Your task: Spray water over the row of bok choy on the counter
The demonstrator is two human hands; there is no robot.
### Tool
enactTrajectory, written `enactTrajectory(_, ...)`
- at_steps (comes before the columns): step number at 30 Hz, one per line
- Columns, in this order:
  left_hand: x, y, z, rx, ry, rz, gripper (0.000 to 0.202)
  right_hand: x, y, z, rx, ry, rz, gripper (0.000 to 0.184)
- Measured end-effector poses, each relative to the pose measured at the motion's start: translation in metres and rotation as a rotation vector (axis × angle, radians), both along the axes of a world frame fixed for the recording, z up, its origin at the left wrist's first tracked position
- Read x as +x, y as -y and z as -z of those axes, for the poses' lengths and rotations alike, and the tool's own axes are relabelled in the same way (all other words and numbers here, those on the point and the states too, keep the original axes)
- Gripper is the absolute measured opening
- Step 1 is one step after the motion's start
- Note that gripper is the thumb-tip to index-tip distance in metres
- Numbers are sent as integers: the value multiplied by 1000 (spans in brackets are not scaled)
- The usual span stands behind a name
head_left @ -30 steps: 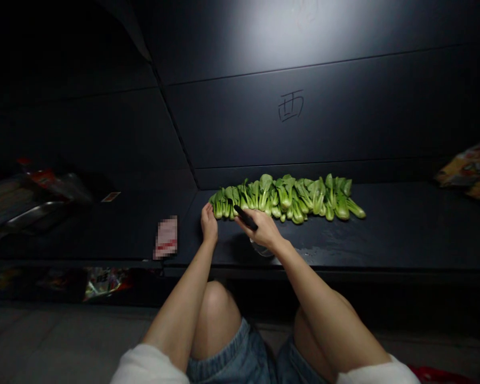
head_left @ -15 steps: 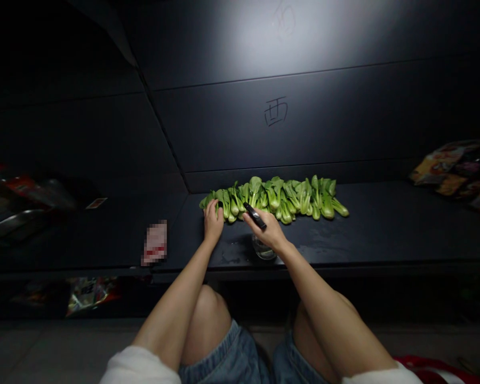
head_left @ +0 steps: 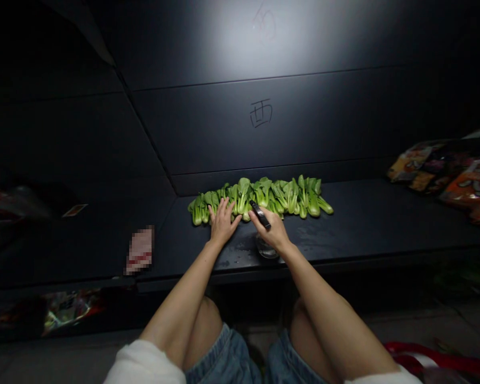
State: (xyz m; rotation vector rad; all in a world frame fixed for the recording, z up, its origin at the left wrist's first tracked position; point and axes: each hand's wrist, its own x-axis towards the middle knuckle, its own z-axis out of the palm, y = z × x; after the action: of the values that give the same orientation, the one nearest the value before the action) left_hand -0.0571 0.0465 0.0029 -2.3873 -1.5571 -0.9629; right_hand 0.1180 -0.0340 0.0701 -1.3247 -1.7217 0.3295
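Observation:
A long row of green bok choy (head_left: 293, 196) lies on the dark shelf, leaves toward the back panel and pale stalk ends toward me. My left hand (head_left: 223, 224) rests with fingers spread on the front of the row, left of its middle. In my right hand (head_left: 275, 230) is a spray bottle (head_left: 267, 249) with a black trigger head and a clear body, gripped near its top. Its black head points forward over the vegetables. My palm and fingers hide part of the bottle.
Water drops wet the shelf (head_left: 240, 256) around the bottle. Snack bags (head_left: 470, 184) are piled at the right. A blurred-out packet (head_left: 140, 249) lies left of my arm, and a small card (head_left: 75, 210) is farther left. More packets (head_left: 70, 309) sit below the shelf edge.
My left hand has shifted right along the bok choy from its left end, its fingers now more spread. My right hand still holds the spray bottle. The view has turned slightly right.

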Motion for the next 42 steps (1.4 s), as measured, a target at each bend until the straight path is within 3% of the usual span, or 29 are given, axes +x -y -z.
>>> enactTrajectory(5,7,-1,-1,10,-83,50,46,8,-2,0,-12,-20,93,39)
enactTrajectory(13,7,-4,4,22,-24,66,44,16,0,-1,-35,20,125,39)
enactTrajectory(42,8,-2,1,29,35,66,42,62,3,7,-39,-27,321,46)
